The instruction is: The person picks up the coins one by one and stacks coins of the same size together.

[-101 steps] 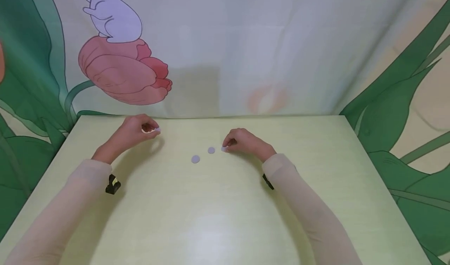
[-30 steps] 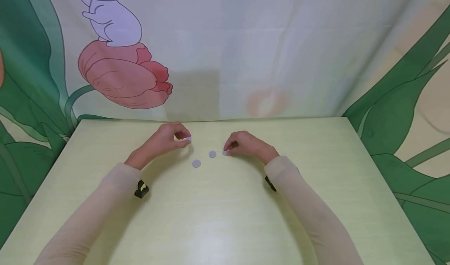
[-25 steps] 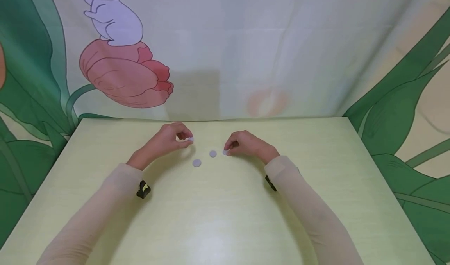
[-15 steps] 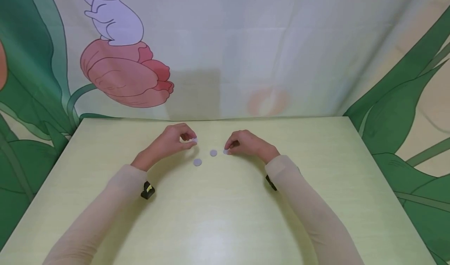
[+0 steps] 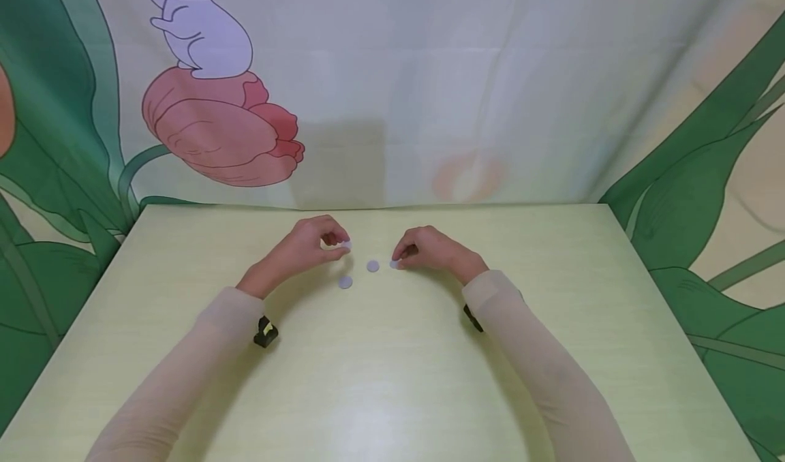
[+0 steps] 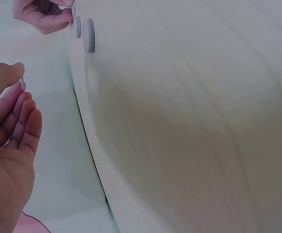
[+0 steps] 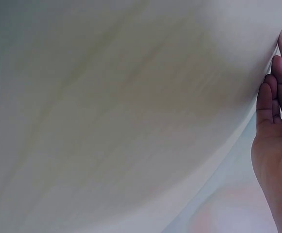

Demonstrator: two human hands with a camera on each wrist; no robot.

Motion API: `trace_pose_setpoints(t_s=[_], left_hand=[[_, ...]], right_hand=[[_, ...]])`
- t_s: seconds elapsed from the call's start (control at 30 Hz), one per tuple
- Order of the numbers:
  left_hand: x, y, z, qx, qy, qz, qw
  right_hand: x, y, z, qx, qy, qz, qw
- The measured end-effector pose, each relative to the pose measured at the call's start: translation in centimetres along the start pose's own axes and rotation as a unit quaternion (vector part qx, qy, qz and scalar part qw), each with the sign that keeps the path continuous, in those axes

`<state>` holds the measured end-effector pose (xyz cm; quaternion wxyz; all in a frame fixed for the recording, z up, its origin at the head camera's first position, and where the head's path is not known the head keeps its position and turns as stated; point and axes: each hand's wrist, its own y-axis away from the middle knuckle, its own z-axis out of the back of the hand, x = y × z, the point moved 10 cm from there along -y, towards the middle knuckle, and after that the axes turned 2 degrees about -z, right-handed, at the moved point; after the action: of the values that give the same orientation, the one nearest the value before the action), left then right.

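My left hand [image 5: 315,244] pinches a small pale-grey disc [image 5: 347,245] between thumb and fingertip, raised over the table; in the left wrist view that disc [image 6: 23,84] shows edge-on. My right hand [image 5: 432,249] pinches another such disc [image 5: 394,264], its fingertips close over the table. Between the hands, one grey disc [image 5: 373,266] lies flat near the right fingertips. Another disc [image 5: 346,282] lies nearer me, below the left fingertips. The right wrist view shows the right hand [image 7: 276,111] at its edge, the thumb and index tip partly cut off.
The pale yellow-green table [image 5: 368,380] spreads toward me and to both sides. Along its far edge hangs a printed curtain [image 5: 429,94] with a rabbit and a pink flower. A black wrist mount [image 5: 266,331] juts below the left cuff.
My left hand has travelled right with its disc, from the table's left side to beside the lying discs. My right hand and the two lying discs have hardly moved.
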<state>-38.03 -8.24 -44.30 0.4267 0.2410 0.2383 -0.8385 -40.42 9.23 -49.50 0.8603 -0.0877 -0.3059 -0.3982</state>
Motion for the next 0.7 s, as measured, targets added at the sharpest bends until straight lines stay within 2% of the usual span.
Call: trace_pose_setpoints(t_s=[0.3, 0.5, 0.7], left_hand=[[-0.8, -0.5, 0.0, -0.007, 0.001, -0.010, 0.9999], [-0.8, -0.7, 0.0, -0.006, -0.006, -0.007, 0.9999], [-1.1, -0.8, -0.2, -0.008, 0.010, -0.016, 0.9998]], right_hand=[[0.1, -0.2, 0.0, 0.009, 0.013, -0.001, 1.000], [-0.1, -0.5, -0.2, 0.013, 0.024, 0.008, 1.000], [0.2, -0.6, -0.2, 0.017, 0.024, 0.016, 0.999]])
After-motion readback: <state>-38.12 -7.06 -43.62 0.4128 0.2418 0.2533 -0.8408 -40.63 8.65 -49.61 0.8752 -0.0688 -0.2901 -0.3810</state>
